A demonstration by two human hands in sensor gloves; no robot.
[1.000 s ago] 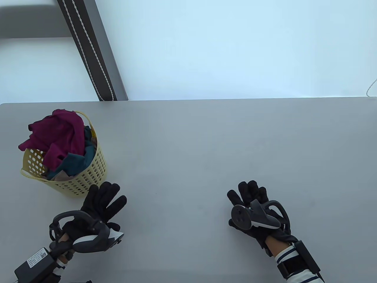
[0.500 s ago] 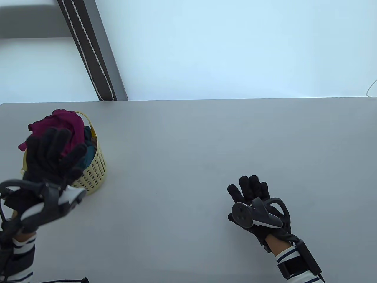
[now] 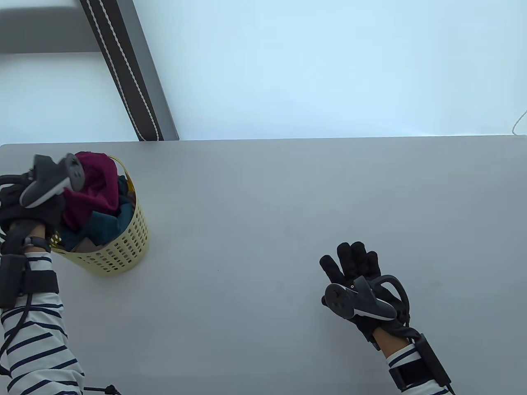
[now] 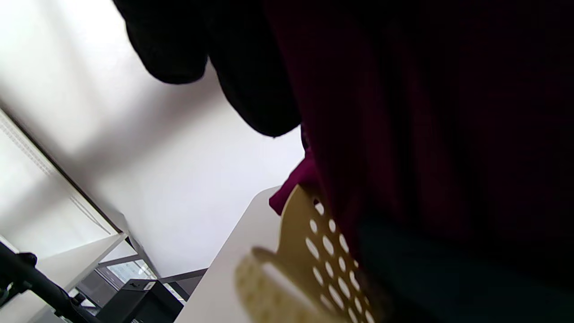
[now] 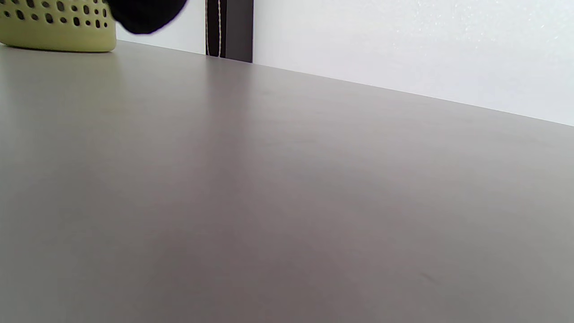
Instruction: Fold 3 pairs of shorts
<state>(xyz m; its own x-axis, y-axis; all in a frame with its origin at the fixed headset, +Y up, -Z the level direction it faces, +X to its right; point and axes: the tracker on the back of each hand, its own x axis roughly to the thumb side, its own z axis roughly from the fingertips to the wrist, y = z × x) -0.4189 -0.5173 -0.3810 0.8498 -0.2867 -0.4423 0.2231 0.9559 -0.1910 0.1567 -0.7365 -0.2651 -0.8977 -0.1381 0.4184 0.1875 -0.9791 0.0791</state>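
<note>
I am watching one yellow basket [image 3: 123,251] sitting at the table's [image 3: 263,197] left side, with my left hand [image 3: 29,205] lying over its near-left rim against the maroon shorts [image 3: 92,189] heaped on top. Its fingers are hidden by the tracker and cloth, so I cannot tell whether it is gripping them. Just right of that hand I am counting two more garments in the basket: one teal piece [image 3: 103,226] and one tan piece [image 3: 84,245]. My right hand [image 3: 362,284] is resting flat on the table, fingers straight and holding nothing, well apart from the basket.
</note>
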